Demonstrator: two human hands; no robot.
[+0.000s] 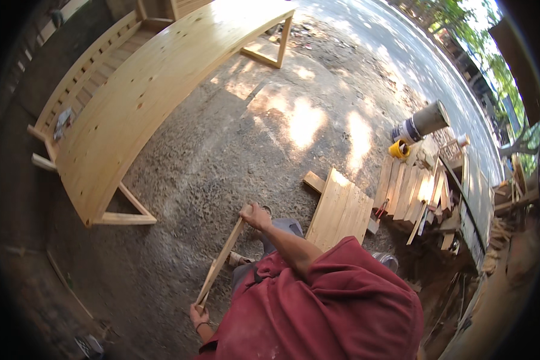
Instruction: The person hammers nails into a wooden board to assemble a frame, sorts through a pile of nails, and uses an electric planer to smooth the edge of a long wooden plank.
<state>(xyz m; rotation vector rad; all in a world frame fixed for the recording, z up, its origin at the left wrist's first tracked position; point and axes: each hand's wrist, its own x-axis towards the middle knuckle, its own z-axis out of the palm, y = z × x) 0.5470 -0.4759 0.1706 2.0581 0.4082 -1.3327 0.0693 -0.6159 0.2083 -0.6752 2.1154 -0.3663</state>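
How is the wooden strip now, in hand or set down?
In hand: the wooden strip runs between both hands, the right hand at its far end, the left hand at its near end.

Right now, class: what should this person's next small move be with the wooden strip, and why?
Probably swing the wooden strip toward the nearer pale boards: the right hand grips its far end, the left hand its near end, and those boards lie off to the right.

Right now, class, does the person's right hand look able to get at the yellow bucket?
Probably not: the right hand grips one end of the stick, and the yellow bucket sits well off, out past the wooden panel.
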